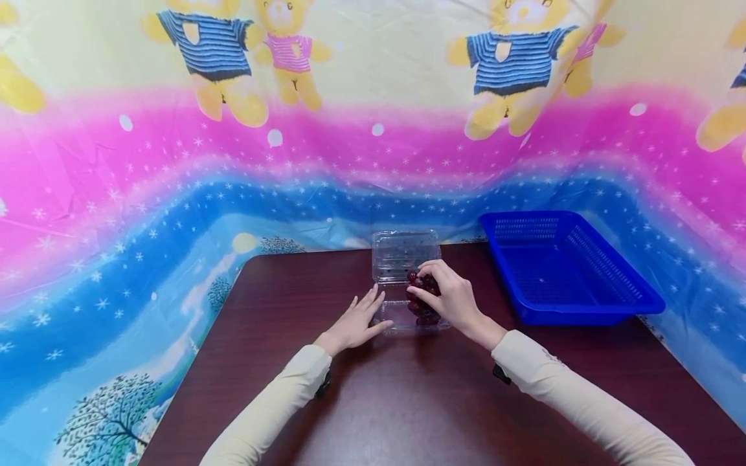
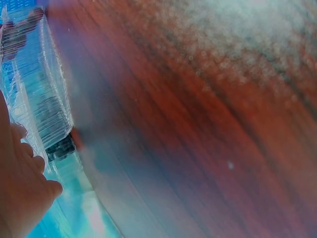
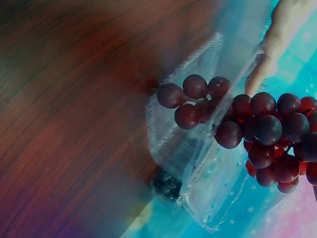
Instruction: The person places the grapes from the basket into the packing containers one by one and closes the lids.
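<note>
A clear plastic clamshell box (image 1: 402,317) stands on the table with its lid (image 1: 405,255) raised at the back. From above, my right hand (image 1: 457,298) grips a bunch of dark red grapes (image 1: 424,304) at the box's right side. The lower grapes (image 3: 194,87) hang inside the box wall in the right wrist view, while the rest of the bunch is above the rim. My left hand (image 1: 355,323) rests at the box's left edge, fingers spread and holding nothing. In the left wrist view, part of that hand (image 2: 25,183) shows beside the clear plastic.
A blue plastic basket (image 1: 588,310) with slotted sides stands at the table's back right. The dark red-brown wooden table (image 1: 379,408) reaches toward me. A patterned cloth (image 1: 350,194) with printed bears hangs behind and around the table.
</note>
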`<act>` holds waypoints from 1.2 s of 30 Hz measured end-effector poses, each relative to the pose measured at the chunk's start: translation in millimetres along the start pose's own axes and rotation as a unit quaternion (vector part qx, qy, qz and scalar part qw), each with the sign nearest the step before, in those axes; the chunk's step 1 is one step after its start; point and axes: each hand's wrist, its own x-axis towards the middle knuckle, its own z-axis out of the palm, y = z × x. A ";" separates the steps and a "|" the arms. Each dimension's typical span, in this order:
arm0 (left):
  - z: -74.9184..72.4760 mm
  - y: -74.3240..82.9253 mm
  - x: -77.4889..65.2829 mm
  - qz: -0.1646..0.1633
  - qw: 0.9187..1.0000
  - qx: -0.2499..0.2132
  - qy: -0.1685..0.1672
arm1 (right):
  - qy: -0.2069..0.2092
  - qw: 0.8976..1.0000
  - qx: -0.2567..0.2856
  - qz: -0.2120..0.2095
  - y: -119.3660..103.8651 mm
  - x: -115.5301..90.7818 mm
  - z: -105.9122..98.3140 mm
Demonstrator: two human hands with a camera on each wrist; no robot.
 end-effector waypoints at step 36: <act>4.4 -3.9 2.4 -0.003 1.000 0.006 -0.002 | -0.018 0.997 -0.071 -0.026 36.7 -10.9 39.5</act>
